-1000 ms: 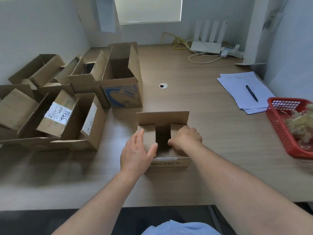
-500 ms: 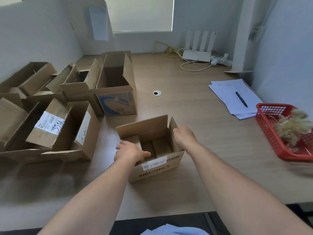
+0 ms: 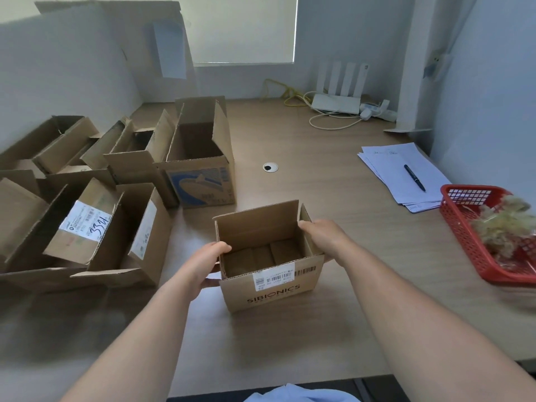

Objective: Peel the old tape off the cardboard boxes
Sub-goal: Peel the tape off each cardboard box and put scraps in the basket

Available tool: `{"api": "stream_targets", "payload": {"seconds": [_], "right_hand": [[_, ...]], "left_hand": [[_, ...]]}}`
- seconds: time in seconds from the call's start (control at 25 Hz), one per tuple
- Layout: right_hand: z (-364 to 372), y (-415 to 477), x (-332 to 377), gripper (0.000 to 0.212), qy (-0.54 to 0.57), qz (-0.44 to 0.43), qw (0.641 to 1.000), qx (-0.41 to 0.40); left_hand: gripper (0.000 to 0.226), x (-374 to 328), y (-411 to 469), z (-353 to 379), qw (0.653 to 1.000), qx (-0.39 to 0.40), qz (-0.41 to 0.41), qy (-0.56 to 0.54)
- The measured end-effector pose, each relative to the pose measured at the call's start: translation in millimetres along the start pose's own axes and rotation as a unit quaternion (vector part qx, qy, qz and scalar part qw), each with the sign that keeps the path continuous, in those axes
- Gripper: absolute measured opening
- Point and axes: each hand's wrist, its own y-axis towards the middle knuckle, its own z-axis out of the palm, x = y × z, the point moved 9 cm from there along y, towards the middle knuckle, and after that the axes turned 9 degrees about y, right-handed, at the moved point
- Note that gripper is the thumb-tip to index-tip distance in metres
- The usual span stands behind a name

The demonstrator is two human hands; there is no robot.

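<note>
A small open cardboard box (image 3: 272,291) printed SIBIONICS with a white barcode label stands upright on the wooden desk in front of me. My left hand (image 3: 203,262) grips its left wall, thumb over the top edge and fingers down the outside. My right hand (image 3: 322,237) holds the right flap and wall near the back corner. The box's flaps stand up and its inside shows only the folded bottom flaps. No tape is plain to see on it.
Several open cardboard boxes (image 3: 200,158) crowd the left of the desk (image 3: 333,204). A red basket (image 3: 478,248) with pale tangled scraps sits at the right edge, papers with a pen (image 3: 414,178) behind it. A white router (image 3: 336,103) and cables lie at the back.
The small box has been turned upright and rotated, its flaps opened up. My left hand has gone from lying flat on a flap to gripping the left wall; my right hand moved to the right wall.
</note>
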Motion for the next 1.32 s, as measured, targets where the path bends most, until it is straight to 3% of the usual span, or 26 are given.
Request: {"api": "stream_targets", "payload": {"seconds": [0.16, 0.36, 0.4, 0.48, 0.6, 0.76, 1.0, 1.12, 1.32], "right_hand": [[0, 3, -10, 0.072, 0.050, 0.068, 0.996, 0.014], [7, 2, -16, 0.078, 0.088, 0.091, 0.989, 0.075], [7, 3, -17, 0.083, 0.114, 0.096, 0.985, 0.082], [3, 4, -15, 0.087, 0.165, 0.093, 0.978, 0.081], [-14, 8, -2, 0.075, 0.258, 0.051, 0.964, 0.034], [-28, 11, 17, 0.072, 0.348, -0.009, 0.936, 0.040], [-20, 1, 31, 0.034, 0.304, -0.078, 0.949, 0.045], [-21, 1, 23, 0.010, 0.304, -0.089, 0.948, 0.033], [-3, 1, 0, 0.024, 0.305, -0.072, 0.949, 0.037]], "left_hand": [[0.031, -1, 4, 0, 1.000, 0.000, 0.000, -0.019], [0.025, -7, 0, -2, 0.999, 0.002, -0.005, -0.033], [0.033, -8, 0, -1, 0.999, 0.018, -0.005, -0.039], [0.070, -11, 3, 0, 0.998, 0.042, 0.001, -0.052], [0.101, -28, 5, -11, 0.982, 0.016, 0.044, -0.181], [0.083, -61, -3, -23, 0.956, 0.016, 0.118, -0.268], [0.061, -62, -8, -19, 0.967, -0.046, 0.147, -0.204], [0.034, -53, -7, -14, 0.971, -0.031, 0.169, -0.168], [0.037, -17, -7, -8, 0.979, -0.060, 0.135, -0.139]]}}
